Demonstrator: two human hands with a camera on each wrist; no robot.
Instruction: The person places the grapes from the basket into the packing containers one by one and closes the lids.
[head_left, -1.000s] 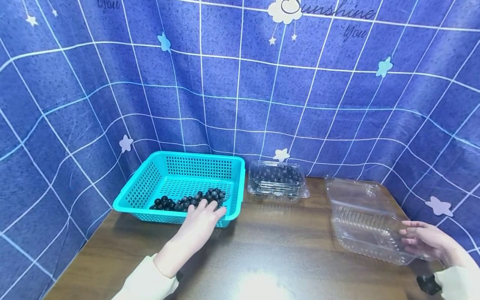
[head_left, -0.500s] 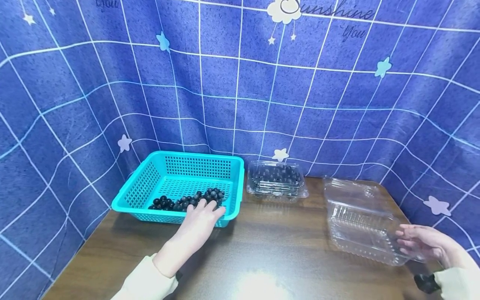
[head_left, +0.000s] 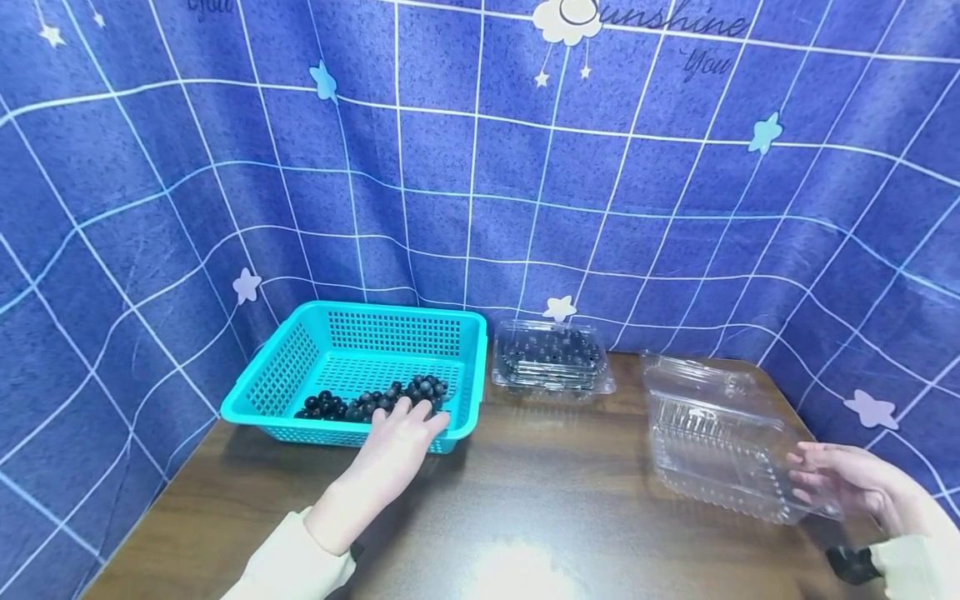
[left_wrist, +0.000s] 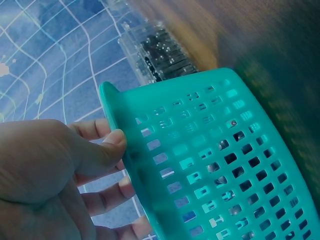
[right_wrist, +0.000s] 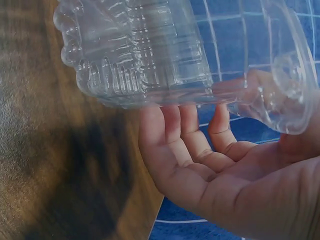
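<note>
My left hand (head_left: 401,446) grips the front right part of the teal plastic basket (head_left: 397,310). In the left wrist view the thumb lies on the outside of the rim, with the other fingers reaching past it. Dark round berries (head_left: 367,406) lie along the basket's front side, partly hidden by this hand. At the right, my right hand (head_left: 847,479) holds the near right side of an open clear plastic clamshell box (head_left: 720,462). Several fingers meet its side wall in the right wrist view, and the thumb shows through the plastic. No berries show in this box.
A closed clear clamshell box (head_left: 555,358) full of dark berries stands at the back, right beside the basket. The brown wooden table (head_left: 525,483) reaches back to a blue curtain (head_left: 525,167) with white lines and stars.
The open clamshell box has shifted a little left with my right hand, and its near right corner has moved most. My left hand stays at the basket rim.
</note>
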